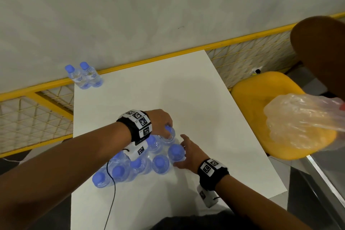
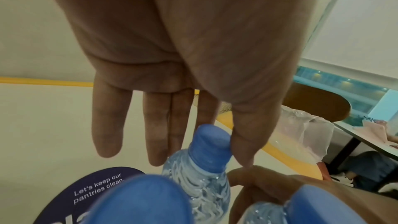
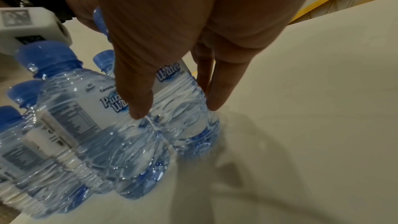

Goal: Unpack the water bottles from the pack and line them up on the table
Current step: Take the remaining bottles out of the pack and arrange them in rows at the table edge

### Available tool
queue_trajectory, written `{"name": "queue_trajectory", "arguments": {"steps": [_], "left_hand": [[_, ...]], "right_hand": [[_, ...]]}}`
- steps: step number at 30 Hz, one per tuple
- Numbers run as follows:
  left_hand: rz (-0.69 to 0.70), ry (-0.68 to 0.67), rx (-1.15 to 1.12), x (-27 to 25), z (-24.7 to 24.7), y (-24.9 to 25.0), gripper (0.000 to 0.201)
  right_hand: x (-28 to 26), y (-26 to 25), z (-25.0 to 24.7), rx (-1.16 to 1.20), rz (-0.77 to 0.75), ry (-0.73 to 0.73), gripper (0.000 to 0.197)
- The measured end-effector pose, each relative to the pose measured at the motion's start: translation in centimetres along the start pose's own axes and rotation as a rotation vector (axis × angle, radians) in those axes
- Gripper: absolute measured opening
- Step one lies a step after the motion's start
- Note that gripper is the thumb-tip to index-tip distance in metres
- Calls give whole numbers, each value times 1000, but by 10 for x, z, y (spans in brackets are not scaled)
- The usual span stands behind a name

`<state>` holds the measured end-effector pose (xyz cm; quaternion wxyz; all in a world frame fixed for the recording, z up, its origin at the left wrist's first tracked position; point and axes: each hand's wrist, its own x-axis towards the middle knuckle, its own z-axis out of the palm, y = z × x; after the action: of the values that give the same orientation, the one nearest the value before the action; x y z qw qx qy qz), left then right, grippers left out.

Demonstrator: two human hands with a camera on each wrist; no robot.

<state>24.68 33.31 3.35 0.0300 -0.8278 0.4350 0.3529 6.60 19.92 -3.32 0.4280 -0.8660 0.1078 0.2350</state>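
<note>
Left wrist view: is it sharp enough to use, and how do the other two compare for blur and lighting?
Left wrist view: nearest blue bottle caps blurred, the left hand dim.
Right wrist view: clear plastic water bottle label readable, edges smeared, the right hand dark.
Head view: evenly lit, white rectangular table glare-free, wide-angle bending at the yellow railing.

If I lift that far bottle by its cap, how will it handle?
The bottle looks full, so probably hefty for its size. Its thin ribbed wall would likely dent if squeezed. Upright and narrow among the cluster, it might tip or nudge neighbours; the left hand at the cap seems a sensible hold.
</note>
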Motion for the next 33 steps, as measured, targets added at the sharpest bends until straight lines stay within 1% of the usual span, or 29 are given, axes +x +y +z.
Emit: {"name": "queue_trajectory", "arguments": {"steps": [1,4,5,7,9,12,14,15,16,17,18,20,21,23,24,26,27,30,32,33], "left_hand": [[1,-2,-3,-3,2,3,49],[-5,1,-19,-10,6,9,51],[-13,6,-35,-12,7,10,51],[-29,20,-65,-20,10,11,49],[-44,68,-97,-29,10,9,48],[-70,213,-241,-57,8,2,46],[-111,328,-351,-85,11,-8,47],[-140,387,-403,-102,17,-17,47],[-178,437,-448,-120,24,-27,46],[-217,481,-484,-139,33,-38,44],[-266,517,-506,-157,43,-49,42],[-374,568,-523,-191,63,-68,38],[-431,587,-527,-206,74,-76,38],[-535,575,-540,-227,100,-90,41],[-568,555,-560,-233,113,-95,43],[-588,532,-603,-239,135,-100,48],[-577,537,-615,-240,143,-100,50],[-533,583,-607,-237,157,-96,53],[-529,583,-601,-229,162,-94,53],[-533,580,-604,-226,164,-95,53]], "right_hand": [[-2,-5,-3,-9,-9,-11,112],[-4,-15,-6,-45,-40,-6,79],[-4,-18,-6,-60,-48,-3,74],[-1,-16,-3,-65,-39,2,73],[-3,-15,-3,-64,-38,-19,82],[-15,-20,-10,-150,-43,-48,110],[-27,-19,-17,-154,-53,12,128],[-34,-21,-21,-136,-80,69,131],[-39,-24,-24,-127,-125,138,128],[-46,-32,-28,-135,-192,205,121],[-52,-43,-31,-146,-261,252,110],[-64,-75,-32,-168,-442,274,82],[-67,-93,-27,-202,-541,253,69],[-68,-126,-6,-290,-713,138,51],[-65,-141,8,-339,-780,61,44],[-54,-167,43,-514,-885,-63,33],[-47,-179,61,-627,-911,-95,30],[-30,-209,109,-893,-869,-90,23],[-23,-225,129,-1038,-772,-98,24],[-19,-232,136,-1084,-707,-129,26]]}}
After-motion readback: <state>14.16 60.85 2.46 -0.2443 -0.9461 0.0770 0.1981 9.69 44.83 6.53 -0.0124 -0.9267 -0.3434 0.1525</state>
